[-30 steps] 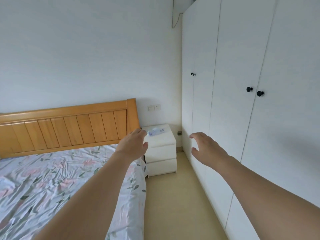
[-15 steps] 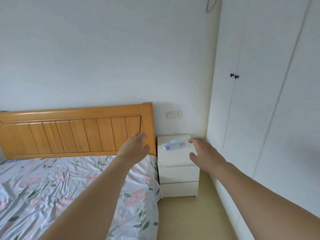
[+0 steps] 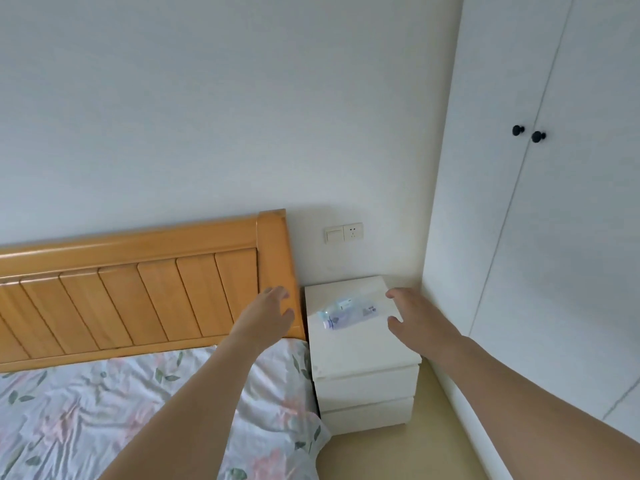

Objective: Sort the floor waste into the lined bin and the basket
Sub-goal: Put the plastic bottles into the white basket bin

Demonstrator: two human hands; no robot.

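Wall fills the upper left and centre of the frame. Wardrobe (image 3: 540, 237) takes the whole right side, doors closed, two black knobs (image 3: 528, 133) in the upper right. Bed (image 3: 104, 420) is lower left under a floral sheet, wooden headboard (image 3: 138, 292) behind it at mid-left. White nightstand (image 3: 360, 355) sits centre-bottom, wedged between the headboard post and the wardrobe. Strip of bare floor (image 3: 436, 441) runs down its right side, lower right of frame. Socket plate (image 3: 344, 232) is on the wall just above the nightstand.

Task items: no lined bin, no basket and no floor waste in frame. The only loose object is a flattened clear plastic bottle (image 3: 348, 315) with a pale label, lying on its side on the nightstand top, cap end toward the left.

Hands: left hand (image 3: 266, 318) is in front of the headboard post, fingers loosely spread, holding nothing. Right hand (image 3: 419, 318) is over the right part of the nightstand top, just right of the bottle, fingers and thumb spread wide, holding nothing, no contact visible.

Step, my read: reach for the bottle with the right hand. Come in from the right, close across the crushed body near its middle; thin plastic will flex, so a light grip is enough. Lift straight up.

Clearance: tight on both sides, post on the left and wardrobe face on the right. Top rear edge is against the wall. Open room is above and back toward the camera along the floor strip, so withdraw that way.
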